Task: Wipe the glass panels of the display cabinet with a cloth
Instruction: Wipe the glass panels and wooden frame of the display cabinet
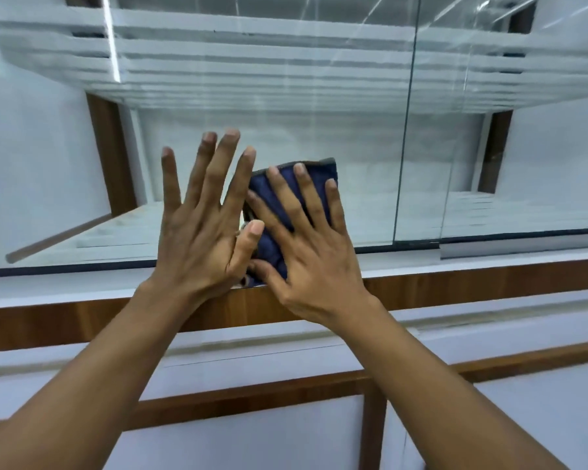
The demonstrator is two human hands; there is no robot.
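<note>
A folded dark blue cloth [314, 174] lies flat against the left glass panel [286, 137] of the display cabinet, low down near the panel's bottom edge. My right hand [313, 245] presses the cloth to the glass with straight, spread fingers. My left hand [201, 225] is flat against the same panel just to the left, fingers spread, its thumb touching the cloth's left edge. A vertical seam [404, 130] separates this panel from the right glass panel [506, 147].
Behind the glass are white shelves [252, 62] and wood-brown uprights [111, 154]. Below the glass runs a white ledge with a wooden strip [472, 283], then white lower cabinet doors [252, 435] framed in wood. Light streaks reflect at the upper left.
</note>
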